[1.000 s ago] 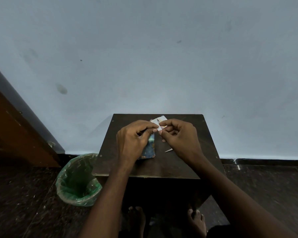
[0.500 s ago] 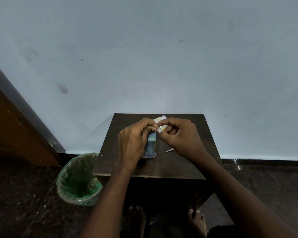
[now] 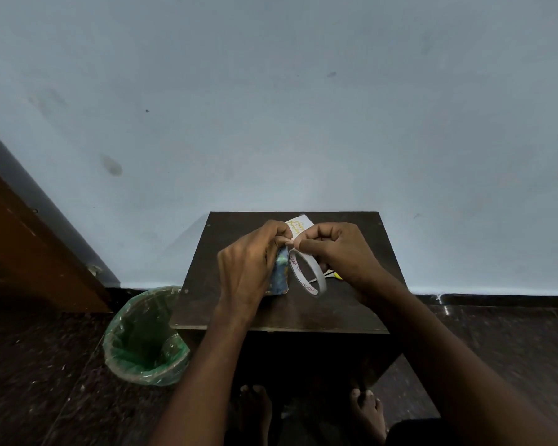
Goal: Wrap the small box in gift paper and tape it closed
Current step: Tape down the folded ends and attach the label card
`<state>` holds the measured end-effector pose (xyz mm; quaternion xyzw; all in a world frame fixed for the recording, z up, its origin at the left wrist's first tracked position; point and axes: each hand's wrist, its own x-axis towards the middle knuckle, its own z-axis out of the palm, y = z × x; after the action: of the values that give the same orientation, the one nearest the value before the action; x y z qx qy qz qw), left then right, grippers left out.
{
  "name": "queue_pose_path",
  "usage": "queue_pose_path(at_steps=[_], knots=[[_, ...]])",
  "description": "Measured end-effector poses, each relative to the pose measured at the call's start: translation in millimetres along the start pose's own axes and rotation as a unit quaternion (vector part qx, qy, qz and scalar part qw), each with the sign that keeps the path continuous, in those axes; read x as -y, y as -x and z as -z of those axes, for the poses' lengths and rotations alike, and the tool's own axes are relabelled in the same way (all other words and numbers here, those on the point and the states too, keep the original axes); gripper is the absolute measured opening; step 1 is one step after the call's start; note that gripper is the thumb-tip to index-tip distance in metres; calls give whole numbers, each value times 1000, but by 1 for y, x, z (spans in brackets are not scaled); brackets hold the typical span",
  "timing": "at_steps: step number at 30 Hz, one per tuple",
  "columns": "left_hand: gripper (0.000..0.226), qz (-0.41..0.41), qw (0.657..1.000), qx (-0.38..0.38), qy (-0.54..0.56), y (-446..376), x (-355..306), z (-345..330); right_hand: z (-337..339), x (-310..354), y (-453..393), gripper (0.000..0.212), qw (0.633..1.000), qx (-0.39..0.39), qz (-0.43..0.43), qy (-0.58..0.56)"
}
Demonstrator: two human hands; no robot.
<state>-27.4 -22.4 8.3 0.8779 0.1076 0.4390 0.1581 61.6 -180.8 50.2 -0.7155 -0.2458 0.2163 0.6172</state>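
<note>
My left hand (image 3: 250, 268) grips the wrapped box (image 3: 279, 275) upright at table (image 3: 351, 313) centre — my right hand (image 3: 339, 252) pinches the tape roll (image 3: 306, 272) just at its 3 o'clock, fingertips meeting above.

Dim, bluish cast. Wall (image 3: 303, 107) brightest at 12 o'clock, floor (image 3: 29, 365) murky at 7. Wide-angle bending at edges, soft focus.

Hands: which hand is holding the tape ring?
The right hand. Its fingers hold the tape roll at the top, while the left hand grips the wrapped box instead.
</note>
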Motion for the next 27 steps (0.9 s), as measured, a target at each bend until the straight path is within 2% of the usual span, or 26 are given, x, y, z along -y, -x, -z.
queue_pose_path(at_steps=[7,15,19,23,27], knots=[[14,85,989,66,103,-5,5,2,-1,-3,-4,12,996,1,-79,-34],[13,153,965,96,190,-10,6,9,-6,-7,-6,14,997,-35,-41,-53],[27,190,944,110,249,-12,-6,14,-11,-7,-7,15,995,-64,-14,-70],[11,221,941,116,227,-15,-12,12,-17,-7,-5,11,995,-78,17,-52],[4,270,926,106,243,-17,-13,10,-18,-8,-5,11,995,-76,10,-60]])
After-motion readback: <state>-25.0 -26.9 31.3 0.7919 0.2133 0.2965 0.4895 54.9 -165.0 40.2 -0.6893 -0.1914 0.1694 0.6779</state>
